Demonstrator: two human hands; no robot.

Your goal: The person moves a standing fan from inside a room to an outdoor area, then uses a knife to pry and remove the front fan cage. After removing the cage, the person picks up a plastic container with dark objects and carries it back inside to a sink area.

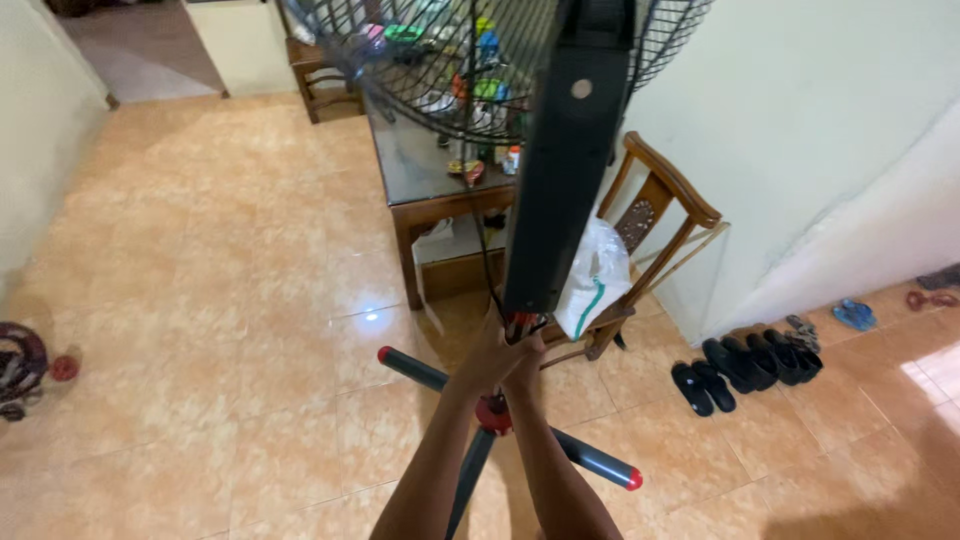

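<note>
Orange glazed tiles cover the floor (220,300), which runs from a doorway at the top down to a pale wall (820,130) on the right. A dark wooden table (440,200) with a glass top stands against that wall, and beside it a wooden chair (660,210) carries a white plastic bag (595,280). Black sandals (745,365) line the foot of the wall.

Rising through the middle of the view is a black standing fan (570,150), its wire cage at the top and its dark, red-tipped legs (600,462) spread on the tiles. It looks already upright on its base. Both hands are wrapped close together around the pole just under the black column, the left hand (480,365) slightly forward of the right hand (525,370). Whether the height collar there is tightened cannot be told.
</note>
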